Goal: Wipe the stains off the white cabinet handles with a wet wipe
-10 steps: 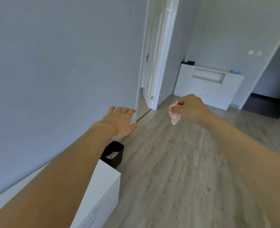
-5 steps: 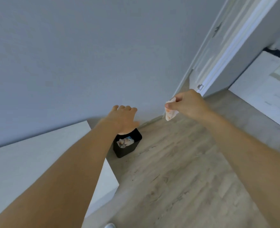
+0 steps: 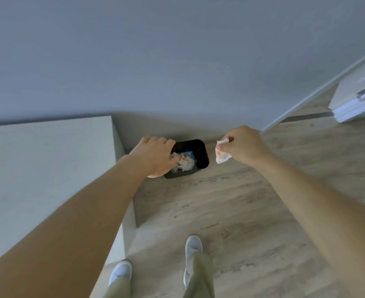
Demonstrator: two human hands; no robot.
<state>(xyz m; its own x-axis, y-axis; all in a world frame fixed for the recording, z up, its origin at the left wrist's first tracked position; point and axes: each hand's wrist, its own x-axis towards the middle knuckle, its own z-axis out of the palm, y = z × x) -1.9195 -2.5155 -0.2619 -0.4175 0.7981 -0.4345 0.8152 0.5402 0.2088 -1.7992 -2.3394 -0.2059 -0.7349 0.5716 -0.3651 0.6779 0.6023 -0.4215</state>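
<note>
My right hand pinches a crumpled white wet wipe with orange-red stains, held in the air just right of a small black bin. The bin stands on the floor against the wall and holds several used, stained wipes. My left hand hovers palm down over the bin's left edge, fingers loosely apart and holding nothing. The white cabinet fills the left side; only its top and right side show, and its handles are hidden.
A grey wall runs across the top. A white door with its frame is at the far right. Wooden floor stretches ahead; my two white shoes stand on it near the cabinet's corner.
My view has tilted down and turned left, so the bin now sits between my hands. Both hands have come closer to the bin, and the wipe stays in my right hand.
</note>
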